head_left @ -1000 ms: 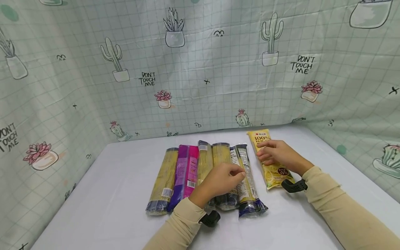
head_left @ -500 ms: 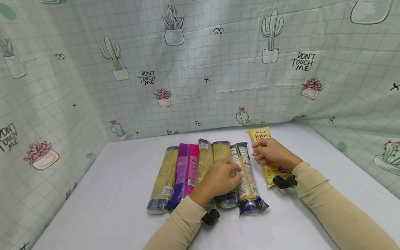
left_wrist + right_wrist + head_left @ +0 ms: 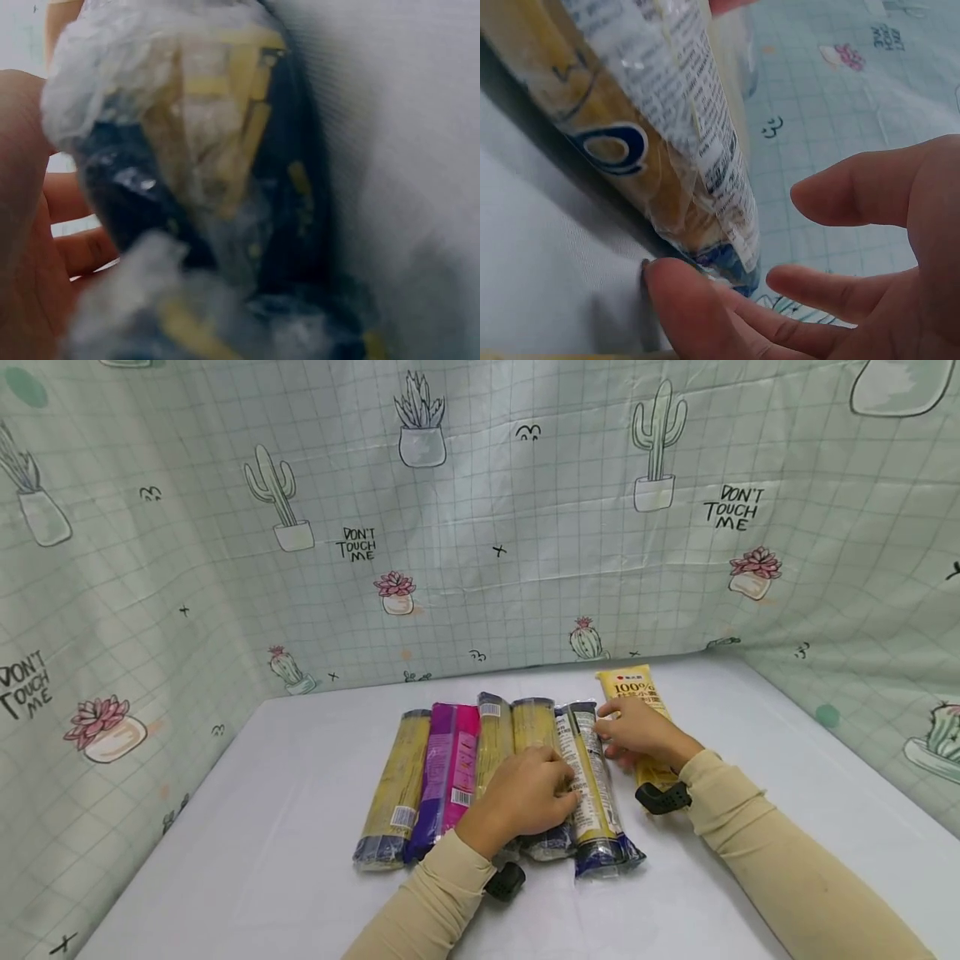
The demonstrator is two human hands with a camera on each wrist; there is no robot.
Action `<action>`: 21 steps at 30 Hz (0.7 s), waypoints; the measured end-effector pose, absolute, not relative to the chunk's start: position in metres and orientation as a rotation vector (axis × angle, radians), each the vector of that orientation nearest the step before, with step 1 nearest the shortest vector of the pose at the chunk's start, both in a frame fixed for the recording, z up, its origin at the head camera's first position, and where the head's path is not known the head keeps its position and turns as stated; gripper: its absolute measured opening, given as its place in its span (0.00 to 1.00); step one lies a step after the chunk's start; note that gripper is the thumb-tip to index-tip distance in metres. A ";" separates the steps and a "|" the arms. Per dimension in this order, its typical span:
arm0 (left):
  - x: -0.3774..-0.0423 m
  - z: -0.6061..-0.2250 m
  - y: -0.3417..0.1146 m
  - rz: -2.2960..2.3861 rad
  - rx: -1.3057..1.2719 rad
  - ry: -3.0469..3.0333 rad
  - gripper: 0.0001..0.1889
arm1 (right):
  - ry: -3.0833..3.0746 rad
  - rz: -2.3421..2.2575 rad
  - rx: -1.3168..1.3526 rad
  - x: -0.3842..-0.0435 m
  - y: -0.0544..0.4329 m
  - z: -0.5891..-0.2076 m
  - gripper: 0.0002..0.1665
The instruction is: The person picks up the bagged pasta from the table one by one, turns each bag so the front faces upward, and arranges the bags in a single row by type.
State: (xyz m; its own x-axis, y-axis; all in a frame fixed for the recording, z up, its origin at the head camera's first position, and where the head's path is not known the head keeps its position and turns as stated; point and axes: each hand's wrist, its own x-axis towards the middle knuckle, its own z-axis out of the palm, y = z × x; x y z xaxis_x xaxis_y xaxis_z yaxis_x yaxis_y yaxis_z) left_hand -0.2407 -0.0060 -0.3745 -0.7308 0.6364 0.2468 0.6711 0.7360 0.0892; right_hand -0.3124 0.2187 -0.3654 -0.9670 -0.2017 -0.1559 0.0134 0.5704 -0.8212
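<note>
A row of long pasta packs lies on the white table. Furthest right in the row is a pack with a white printed label; a yellow pasta pack lies apart, further right. My left hand is over the row's right part with its fingers loosely bent, close to the labelled pack; whether they touch it is unclear. Between that pack and the yellow one is my right hand. In the right wrist view its fingers are spread beside the labelled pack, not closed round it.
Left of the labelled pack lie two clear packs with blue ends, a purple and pink pack, and another clear pack. Cactus-print cloth walls the table at the back and both sides.
My right hand has moved left, off the yellow pack's middle to the right side of the labelled pack. My left hand has stayed nearly in place. The packs have not visibly moved.
</note>
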 end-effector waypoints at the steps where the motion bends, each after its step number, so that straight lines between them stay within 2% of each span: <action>1: -0.240 -0.375 -0.005 -0.250 -1.040 -2.748 0.15 | 2.557 -1.359 -0.147 -0.311 0.218 -0.366 0.34; 12: -0.243 -0.372 -0.006 -0.209 -1.028 -2.847 0.19 | 2.490 -1.388 -0.104 -0.311 0.212 -0.369 0.43; 21: -0.242 -0.371 -0.005 -0.237 -1.033 -2.882 0.20 | 2.498 -1.343 -0.110 -0.310 0.214 -0.374 0.42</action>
State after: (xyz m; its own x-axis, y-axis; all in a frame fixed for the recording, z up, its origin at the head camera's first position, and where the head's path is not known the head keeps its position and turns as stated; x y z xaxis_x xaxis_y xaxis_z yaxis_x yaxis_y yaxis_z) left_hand -0.2425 -0.0045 -0.3714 -0.7715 0.6253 0.1178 0.6361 0.7621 0.1209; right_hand -0.3101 0.2140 -0.3736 -0.9514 -0.2078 -0.2272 0.0749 0.5597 -0.8253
